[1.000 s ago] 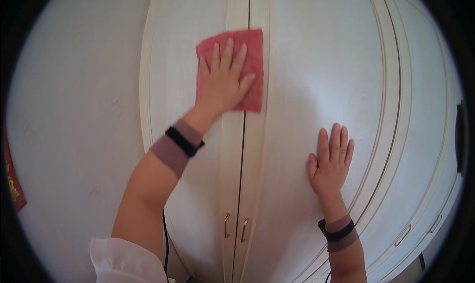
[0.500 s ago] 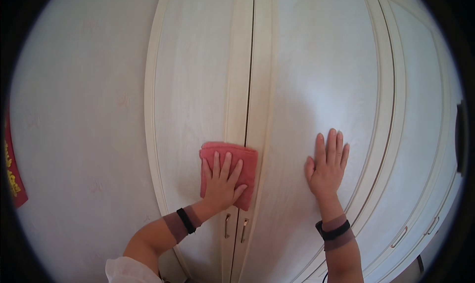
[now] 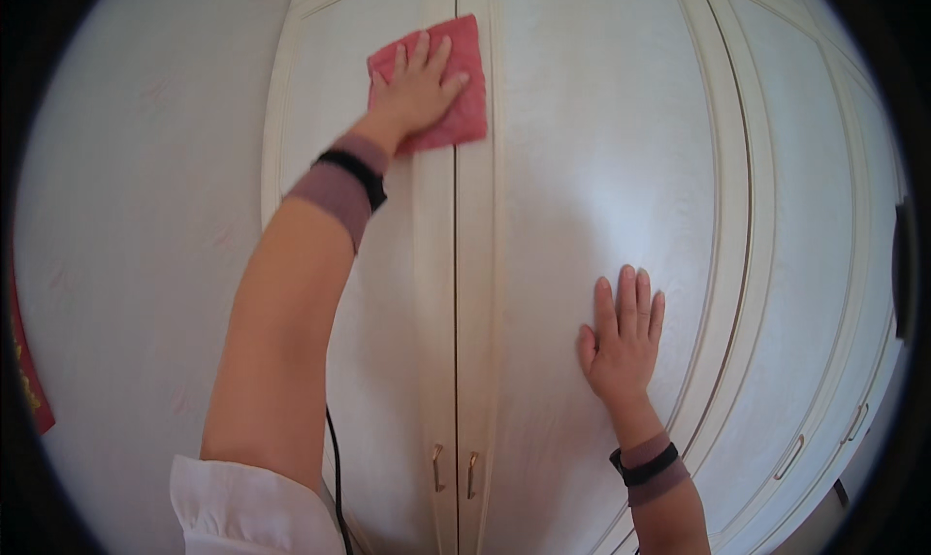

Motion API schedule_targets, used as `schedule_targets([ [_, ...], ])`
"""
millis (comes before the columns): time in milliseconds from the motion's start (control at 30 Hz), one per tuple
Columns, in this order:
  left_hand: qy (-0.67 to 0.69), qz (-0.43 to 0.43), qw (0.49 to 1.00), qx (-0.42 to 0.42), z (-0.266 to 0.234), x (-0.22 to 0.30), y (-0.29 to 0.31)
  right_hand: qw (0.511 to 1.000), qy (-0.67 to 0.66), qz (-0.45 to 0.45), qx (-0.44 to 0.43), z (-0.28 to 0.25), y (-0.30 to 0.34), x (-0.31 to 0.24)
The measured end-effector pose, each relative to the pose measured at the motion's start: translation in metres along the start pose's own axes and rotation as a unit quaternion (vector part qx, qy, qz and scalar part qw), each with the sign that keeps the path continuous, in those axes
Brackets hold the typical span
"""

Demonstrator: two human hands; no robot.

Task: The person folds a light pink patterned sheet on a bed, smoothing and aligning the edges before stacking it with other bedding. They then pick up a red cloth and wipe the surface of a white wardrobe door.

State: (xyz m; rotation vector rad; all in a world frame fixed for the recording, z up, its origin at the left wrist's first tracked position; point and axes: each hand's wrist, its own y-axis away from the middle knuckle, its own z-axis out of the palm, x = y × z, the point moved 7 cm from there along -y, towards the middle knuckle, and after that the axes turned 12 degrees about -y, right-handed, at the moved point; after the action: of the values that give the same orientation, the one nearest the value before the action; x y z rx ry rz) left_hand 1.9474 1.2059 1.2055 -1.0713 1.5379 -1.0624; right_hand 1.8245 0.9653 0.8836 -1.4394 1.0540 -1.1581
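My left hand (image 3: 415, 92) lies flat with spread fingers on a folded pinkish-red cloth (image 3: 469, 99). It presses the cloth against the upper part of a pale wooden cabinet door (image 3: 388, 264), across the seam where two doors meet. My left arm is stretched far upward. Lower down on the right, my right hand (image 3: 626, 353) rests palm-down on the neighbouring door (image 3: 592, 167), fingers extended and somewhat apart, with nothing in it. Both wrists wear a black strap over a mauve band.
Two metal handles (image 3: 472, 475) flank the seam low down. More cabinet doors with handles (image 3: 790, 457) curve off to the right. A pale patterned wall (image 3: 126, 216) is at the left, with a red hanging (image 3: 29, 376) at its edge. A black cable (image 3: 337, 468) runs beside my left sleeve.
My left hand has slid the cloth a long way up along the door seam, and the arm has straightened. My right hand stays flat on its door while the view has shifted slightly.
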Motion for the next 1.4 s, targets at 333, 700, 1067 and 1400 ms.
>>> schedule_targets([
  [333, 0.014, -0.059, 0.998, -0.006, -0.014, -0.013, -0.085, 1.000, -0.020, 0.002, 0.014, -0.001, -0.006, -0.004],
  [700, -0.057, 0.059, 0.988, 0.134, -0.020, 0.022, 0.058, 1.000, -0.012, -0.010, 0.015, 0.000, -0.008, -0.011],
  [1067, -0.056, 0.070, 0.992, 0.094, -0.022, 0.024, 0.079, 1.000, -0.022, -0.005, 0.013, 0.001, -0.008, -0.014],
  [1400, 0.012, -0.038, 0.999, 0.000, -0.020, 0.004, -0.077, 1.000, -0.026, -0.003, 0.014, 0.002, -0.004, -0.008],
])
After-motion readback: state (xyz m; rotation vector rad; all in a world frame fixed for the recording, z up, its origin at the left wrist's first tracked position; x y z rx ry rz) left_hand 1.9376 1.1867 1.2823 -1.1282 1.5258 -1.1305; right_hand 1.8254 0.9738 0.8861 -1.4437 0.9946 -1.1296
